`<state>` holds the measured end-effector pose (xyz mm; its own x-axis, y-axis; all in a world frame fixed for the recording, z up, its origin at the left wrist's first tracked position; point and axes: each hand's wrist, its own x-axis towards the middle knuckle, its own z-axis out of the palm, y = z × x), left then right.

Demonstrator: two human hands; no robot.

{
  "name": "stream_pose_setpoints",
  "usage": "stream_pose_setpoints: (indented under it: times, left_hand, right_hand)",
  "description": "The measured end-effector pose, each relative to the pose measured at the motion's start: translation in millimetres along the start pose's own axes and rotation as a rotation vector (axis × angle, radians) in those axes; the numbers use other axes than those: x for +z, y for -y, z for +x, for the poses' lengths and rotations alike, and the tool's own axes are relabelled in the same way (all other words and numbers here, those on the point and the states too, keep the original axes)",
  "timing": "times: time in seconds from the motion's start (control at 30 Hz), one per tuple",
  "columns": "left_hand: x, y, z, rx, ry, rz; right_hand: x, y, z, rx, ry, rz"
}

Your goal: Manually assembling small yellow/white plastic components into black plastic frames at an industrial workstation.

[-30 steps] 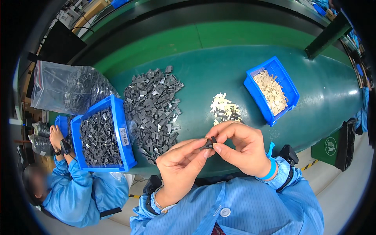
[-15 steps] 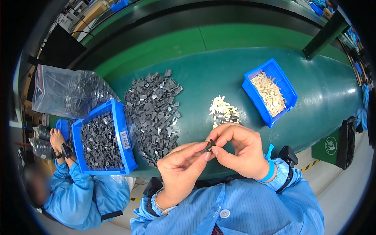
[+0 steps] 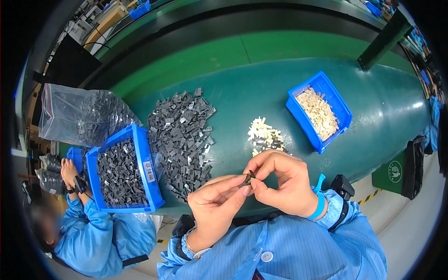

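My left hand (image 3: 215, 201) pinches a small dark plastic piece (image 3: 246, 181) between thumb and fingertips. Against it, my right hand (image 3: 285, 185) is closed too, its thumb and forefinger on a thin black strip (image 3: 252, 174) that juts up from the piece. The fingertips of both hands meet and hide most of the two parts. Just beyond my right hand lies a loose heap of small cream and black strips (image 3: 265, 133). A wide pile of dark grey plastic pieces (image 3: 182, 135) spreads over the green table (image 3: 242, 102) to the left.
At far right stands a blue bin (image 3: 344, 109) holding beige strips (image 3: 318, 112). Left of the dark pile are another blue bin (image 3: 150, 186) full of dark pieces and a clear plastic bag (image 3: 65, 114). A co-worker's hands (image 3: 69, 171) show at far left. A dark post (image 3: 385, 42) rises at back right.
My hands stay together at nearly the same spot. The fingers have shifted slightly around the dark piece, and the view has tilted a little.
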<state>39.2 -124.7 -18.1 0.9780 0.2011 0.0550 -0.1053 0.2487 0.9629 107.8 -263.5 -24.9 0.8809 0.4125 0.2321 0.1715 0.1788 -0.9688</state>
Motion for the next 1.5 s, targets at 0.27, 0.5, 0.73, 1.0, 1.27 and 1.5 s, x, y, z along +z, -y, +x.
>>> stream_pose_setpoints:
  times: [0.27,0.5,0.73,1.0,1.27,1.5]
  left_hand:
    - [-0.8,1.0,0.4,0.011,-0.004,0.011]
    - [-2.9,0.1,-1.4,0.041,0.005,0.098]
    - [-5.4,0.1,-2.0,-0.026,0.050,-0.202]
    - [-14.4,1.5,1.6,-0.346,0.168,-0.556]
    - [-4.3,-11.9,4.0,-0.062,0.155,-0.009]
    - [1.1,-12.1,5.5,-0.040,0.147,0.060]
  right_hand:
    - [-0.8,1.2,3.3,-0.016,0.014,-0.056]
    - [-8.5,5.2,10.8,-0.065,0.107,-0.160]
    - [-20.3,6.0,13.3,0.103,0.343,0.047]
    - [-23.2,-7.2,12.4,0.535,0.455,0.728]
    - [-10.7,8.2,16.8,0.575,0.383,0.573]
    - [-9.4,-5.0,10.1,0.519,0.412,0.422]
